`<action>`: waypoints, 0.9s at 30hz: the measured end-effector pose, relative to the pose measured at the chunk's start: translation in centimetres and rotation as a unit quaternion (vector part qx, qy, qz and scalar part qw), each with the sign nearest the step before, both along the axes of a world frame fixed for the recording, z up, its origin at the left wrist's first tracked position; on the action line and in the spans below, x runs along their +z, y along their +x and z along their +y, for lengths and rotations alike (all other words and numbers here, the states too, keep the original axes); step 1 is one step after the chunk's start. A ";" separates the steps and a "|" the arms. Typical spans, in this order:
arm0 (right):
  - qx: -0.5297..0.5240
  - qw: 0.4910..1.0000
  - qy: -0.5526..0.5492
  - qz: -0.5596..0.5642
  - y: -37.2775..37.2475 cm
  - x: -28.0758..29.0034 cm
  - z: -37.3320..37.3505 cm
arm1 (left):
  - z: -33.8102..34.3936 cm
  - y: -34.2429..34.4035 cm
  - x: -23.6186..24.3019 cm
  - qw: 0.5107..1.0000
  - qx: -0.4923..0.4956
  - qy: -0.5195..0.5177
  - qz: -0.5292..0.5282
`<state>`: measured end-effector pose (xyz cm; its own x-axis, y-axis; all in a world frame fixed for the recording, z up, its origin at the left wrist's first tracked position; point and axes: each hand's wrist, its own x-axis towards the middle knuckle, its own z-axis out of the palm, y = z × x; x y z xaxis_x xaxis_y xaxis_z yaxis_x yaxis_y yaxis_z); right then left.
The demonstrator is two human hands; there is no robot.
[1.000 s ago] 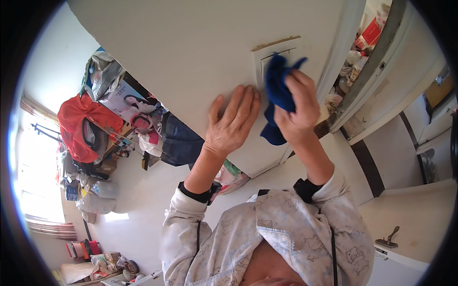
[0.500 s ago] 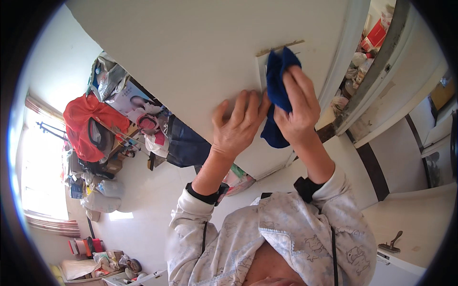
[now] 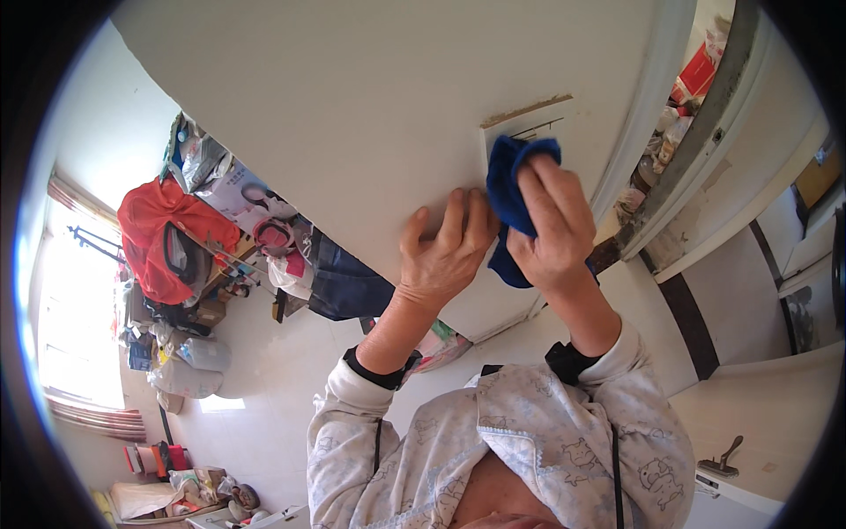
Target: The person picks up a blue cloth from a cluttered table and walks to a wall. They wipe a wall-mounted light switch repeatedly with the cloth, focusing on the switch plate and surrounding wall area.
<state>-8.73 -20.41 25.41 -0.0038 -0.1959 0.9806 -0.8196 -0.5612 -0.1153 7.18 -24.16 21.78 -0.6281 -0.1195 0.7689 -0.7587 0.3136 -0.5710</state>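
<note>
A dark blue cloth (image 3: 508,181) is bunched in my right hand (image 3: 555,220), whose fingers press it against a pale rectangular plate (image 3: 529,123) on a white wall (image 3: 370,106). The cloth covers the plate's lower part, and its loose end hangs below my fingers. A worn brownish strip runs along the plate's top edge. My left hand (image 3: 445,251) rests on the wall just left of the cloth, fingers spread and holding nothing. Dark bands circle both wrists.
A red cover (image 3: 159,238) drapes over piled goods at the left, beside a bright window (image 3: 79,309). Bags and boxes fill a gap behind the door frame (image 3: 705,159) at the upper right. A door handle (image 3: 723,458) sits at lower right.
My right hand and the cloth have slid down the plate, so more of its upper part shows. My left hand is slightly lower on the wall.
</note>
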 end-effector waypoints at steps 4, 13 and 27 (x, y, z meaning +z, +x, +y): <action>0.051 0.998 -0.047 -0.006 -0.3 0.2 0.1 | -0.1 -0.2 -0.2 1.000 0.001 -0.007 0.008; 0.030 0.998 0.039 0.030 -0.1 -0.9 0.7 | -0.1 0.0 -0.3 1.000 -0.012 0.011 0.015; 0.036 0.998 0.000 -0.046 -2.4 -1.8 0.2 | 0.2 -0.5 0.2 0.999 0.038 -0.016 0.007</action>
